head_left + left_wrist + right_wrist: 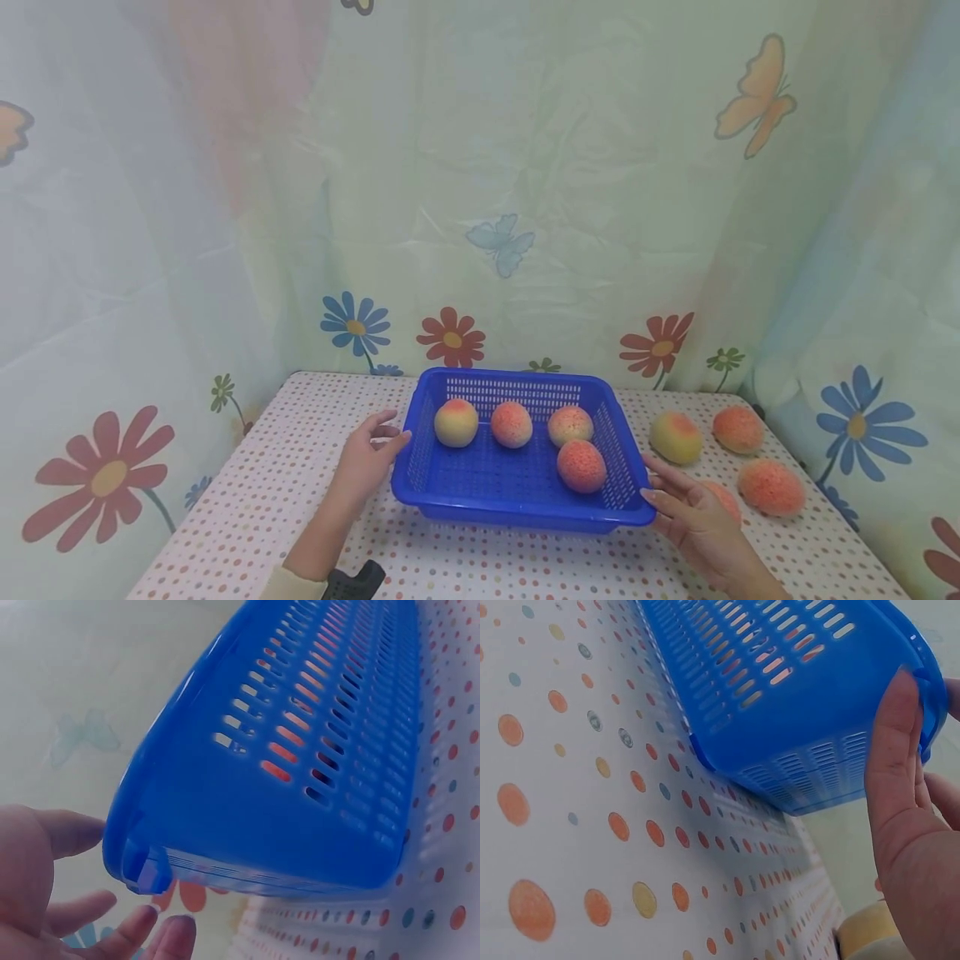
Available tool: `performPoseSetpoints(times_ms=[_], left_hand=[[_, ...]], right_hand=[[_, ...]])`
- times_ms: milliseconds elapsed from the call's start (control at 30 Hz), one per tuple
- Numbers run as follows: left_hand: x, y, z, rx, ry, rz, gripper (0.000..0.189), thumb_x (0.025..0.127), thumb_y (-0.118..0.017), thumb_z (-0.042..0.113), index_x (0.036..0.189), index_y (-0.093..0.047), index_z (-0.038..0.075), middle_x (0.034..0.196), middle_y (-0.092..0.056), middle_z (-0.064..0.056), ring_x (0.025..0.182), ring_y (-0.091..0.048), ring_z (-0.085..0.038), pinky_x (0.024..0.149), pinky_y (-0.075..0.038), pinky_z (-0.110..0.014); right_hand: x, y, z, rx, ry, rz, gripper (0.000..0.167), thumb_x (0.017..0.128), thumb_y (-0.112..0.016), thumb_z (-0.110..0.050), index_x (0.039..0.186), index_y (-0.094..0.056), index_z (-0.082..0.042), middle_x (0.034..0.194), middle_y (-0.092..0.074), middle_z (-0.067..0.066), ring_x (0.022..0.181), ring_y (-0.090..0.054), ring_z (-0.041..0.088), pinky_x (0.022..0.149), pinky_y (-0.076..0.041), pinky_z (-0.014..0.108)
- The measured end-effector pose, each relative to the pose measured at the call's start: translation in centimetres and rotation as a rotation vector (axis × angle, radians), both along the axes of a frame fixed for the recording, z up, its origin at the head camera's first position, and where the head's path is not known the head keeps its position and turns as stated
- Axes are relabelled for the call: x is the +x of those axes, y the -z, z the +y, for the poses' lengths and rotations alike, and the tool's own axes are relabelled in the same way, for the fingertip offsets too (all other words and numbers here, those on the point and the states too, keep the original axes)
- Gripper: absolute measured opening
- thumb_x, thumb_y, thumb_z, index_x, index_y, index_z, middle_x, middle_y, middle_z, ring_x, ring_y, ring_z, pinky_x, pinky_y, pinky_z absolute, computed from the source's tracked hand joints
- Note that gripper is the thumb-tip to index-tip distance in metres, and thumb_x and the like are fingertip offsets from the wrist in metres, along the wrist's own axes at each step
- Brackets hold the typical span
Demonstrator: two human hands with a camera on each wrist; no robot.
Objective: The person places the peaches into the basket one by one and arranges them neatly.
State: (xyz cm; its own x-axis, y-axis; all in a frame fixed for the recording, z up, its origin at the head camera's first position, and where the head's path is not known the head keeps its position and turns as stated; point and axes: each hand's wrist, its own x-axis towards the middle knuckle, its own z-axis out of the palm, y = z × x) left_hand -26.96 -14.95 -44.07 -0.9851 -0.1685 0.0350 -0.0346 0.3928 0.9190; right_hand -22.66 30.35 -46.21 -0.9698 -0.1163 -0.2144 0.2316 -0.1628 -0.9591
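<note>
A blue plastic basket (495, 506) with slotted walls sits on the dotted tablecloth. Inside lie several peaches, among them a yellow one with a red top (456, 423) at the left and a red speckled one (581, 467) at the right. My left hand (367, 458) is at the basket's left side, its thumb (71, 832) right at the rim and its other fingers loosely spread below, apart from the wall. On the opposite side my right hand (693, 521) holds the rim, with fingers (896, 742) against the outer wall beneath it.
More peaches lie on the cloth right of the basket: a yellow-green one (677, 437), a red one (738, 429) behind and a larger red one (771, 488). Another peach (723, 500) is partly hidden by my right hand. A flowered curtain (555, 317) hangs behind the table.
</note>
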Motion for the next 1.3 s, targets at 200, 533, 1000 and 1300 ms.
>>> performPoseSetpoints(times_ms=[200, 533, 1000, 1300], left_hand=[[-0.2, 0.6, 0.1, 0.024, 0.022, -0.019, 0.056, 0.1, -0.066, 0.032, 0.15, -0.049, 0.011, 0.132, -0.063, -0.019, 0.117, -0.065, -0.032, 0.091, -0.062, -0.044], [-0.2, 1.1, -0.1, 0.055, 0.052, -0.044, 0.059, 0.101, -0.065, 0.034, 0.153, -0.046, 0.012, 0.138, -0.06, -0.022, 0.123, -0.062, -0.038, 0.097, -0.06, -0.052], [-0.4, 1.6, -0.4, 0.162, 0.118, -0.042, 0.057, 0.101, -0.064, 0.029, 0.153, -0.046, 0.012, 0.136, -0.06, -0.02, 0.124, -0.064, -0.036, 0.1, -0.059, -0.049], [-0.2, 1.6, -0.9, 0.305, 0.196, -0.026, 0.056, 0.103, -0.06, 0.016, 0.155, -0.043, 0.007, 0.131, -0.059, -0.022, 0.121, -0.064, -0.037, 0.097, -0.061, -0.045]], right_hand=[[0.3, 0.0, 0.0, 0.076, 0.052, -0.025, 0.057, 0.103, -0.063, -0.024, 0.156, -0.042, -0.03, 0.12, -0.062, -0.007, 0.108, -0.068, 0.01, 0.097, -0.06, 0.029], [1.4, -0.7, 0.1, 0.39, 0.11, -0.001, 0.081, 0.099, -0.065, -0.046, 0.163, -0.027, -0.015, 0.14, -0.057, 0.003, 0.107, -0.068, 0.001, 0.1, -0.059, 0.032], [2.7, -1.0, 1.3, 0.553, 0.257, -0.028, 0.087, 0.094, -0.066, -0.059, 0.162, -0.032, -0.016, 0.134, -0.062, 0.001, 0.099, -0.068, -0.007, 0.096, -0.061, 0.032], [3.0, -0.5, 2.0, 0.577, 0.415, -0.037, 0.081, 0.091, -0.07, -0.058, 0.156, -0.044, -0.017, 0.104, -0.066, -0.025, 0.089, -0.066, -0.009, 0.078, -0.058, 0.014]])
